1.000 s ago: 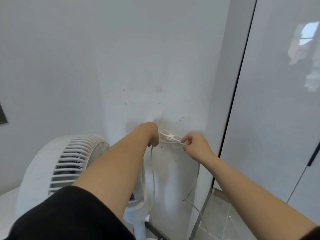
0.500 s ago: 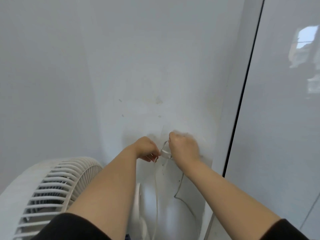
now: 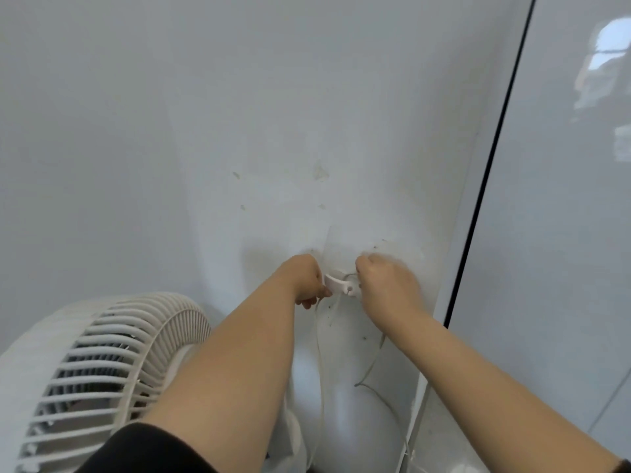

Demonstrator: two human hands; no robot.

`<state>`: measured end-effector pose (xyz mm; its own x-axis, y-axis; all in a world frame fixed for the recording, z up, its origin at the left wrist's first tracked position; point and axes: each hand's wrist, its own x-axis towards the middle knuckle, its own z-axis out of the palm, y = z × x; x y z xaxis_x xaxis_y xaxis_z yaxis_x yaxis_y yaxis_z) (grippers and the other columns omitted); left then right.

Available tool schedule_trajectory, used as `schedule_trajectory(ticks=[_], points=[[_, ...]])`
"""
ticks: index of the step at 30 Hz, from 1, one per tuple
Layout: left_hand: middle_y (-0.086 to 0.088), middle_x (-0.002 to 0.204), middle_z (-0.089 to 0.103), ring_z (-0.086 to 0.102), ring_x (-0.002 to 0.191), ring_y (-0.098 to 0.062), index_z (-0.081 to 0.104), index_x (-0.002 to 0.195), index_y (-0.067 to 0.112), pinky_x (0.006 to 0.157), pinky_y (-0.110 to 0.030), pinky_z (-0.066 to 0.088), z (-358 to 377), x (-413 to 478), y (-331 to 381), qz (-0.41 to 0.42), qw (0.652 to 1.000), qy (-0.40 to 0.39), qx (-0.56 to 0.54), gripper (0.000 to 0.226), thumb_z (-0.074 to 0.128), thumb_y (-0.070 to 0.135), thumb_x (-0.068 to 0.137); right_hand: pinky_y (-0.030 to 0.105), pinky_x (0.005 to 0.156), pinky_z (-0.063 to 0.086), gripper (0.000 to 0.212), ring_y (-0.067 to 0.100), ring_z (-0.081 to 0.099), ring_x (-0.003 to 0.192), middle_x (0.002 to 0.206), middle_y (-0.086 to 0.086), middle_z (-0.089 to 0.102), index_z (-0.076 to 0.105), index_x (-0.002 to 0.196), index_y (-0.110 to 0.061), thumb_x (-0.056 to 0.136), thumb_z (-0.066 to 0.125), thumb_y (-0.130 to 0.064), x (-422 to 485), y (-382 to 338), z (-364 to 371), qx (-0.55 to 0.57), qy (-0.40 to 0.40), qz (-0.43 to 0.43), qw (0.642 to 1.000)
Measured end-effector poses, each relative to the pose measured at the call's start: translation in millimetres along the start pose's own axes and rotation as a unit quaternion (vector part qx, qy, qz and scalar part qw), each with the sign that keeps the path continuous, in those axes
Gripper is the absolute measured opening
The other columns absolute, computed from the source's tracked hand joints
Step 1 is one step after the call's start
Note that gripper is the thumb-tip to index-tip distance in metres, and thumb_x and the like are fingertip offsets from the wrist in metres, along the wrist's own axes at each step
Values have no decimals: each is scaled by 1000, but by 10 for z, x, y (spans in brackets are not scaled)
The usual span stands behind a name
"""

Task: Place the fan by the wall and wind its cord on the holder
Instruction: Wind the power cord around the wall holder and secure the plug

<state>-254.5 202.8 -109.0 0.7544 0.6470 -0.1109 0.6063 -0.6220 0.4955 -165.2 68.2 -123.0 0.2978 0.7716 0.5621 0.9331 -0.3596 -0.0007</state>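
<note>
A white fan point(image 3: 102, 373) with a ribbed grille stands at the lower left, close to the white wall point(image 3: 273, 131). A small white holder point(image 3: 339, 285) is fixed to the wall between my hands. My left hand point(image 3: 305, 279) pinches the thin white cord point(image 3: 321, 370) just left of the holder. My right hand point(image 3: 386, 285) grips the cord at the holder's right side, fingers curled against the wall. Two strands of cord hang down below the hands. How the cord lies on the holder is partly hidden by my fingers.
A glossy white cabinet door point(image 3: 563, 233) with a black edge stands at the right, at an angle to the wall. The fan's white stand point(image 3: 293, 438) shows below my left forearm. Small marks dot the wall around the holder.
My right hand came in from the right to the holder and now curls against it. The left hand stays beside the holder. The view has moved closer and slightly downward.
</note>
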Motion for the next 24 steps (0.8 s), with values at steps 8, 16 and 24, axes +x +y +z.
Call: schedule_trajectory(ticks=[8,16,24], points=[[-14,71,64,65,53,-16,60,72,0,66,-25,59,27,-72,-6,-35,988,-121,-91,15,56,-6,85,21,39,14,37,23,33,42,47,6,47,42,57,-10,75,74,-13,-425,121,109,26,73,122,990],[-10,82,65,66,69,-19,57,104,1,70,-26,55,47,-138,8,-38,984,-164,-63,19,41,-2,93,29,47,27,17,31,52,54,65,9,64,60,80,-7,94,51,-15,-609,38,427,67,83,235,966],[-11,93,67,66,74,-16,59,108,-1,73,-27,54,8,-172,1,-31,980,-189,-56,19,46,1,94,39,59,45,24,31,58,66,70,13,64,61,78,-2,92,47,-17,-619,-86,651,186,38,297,936]])
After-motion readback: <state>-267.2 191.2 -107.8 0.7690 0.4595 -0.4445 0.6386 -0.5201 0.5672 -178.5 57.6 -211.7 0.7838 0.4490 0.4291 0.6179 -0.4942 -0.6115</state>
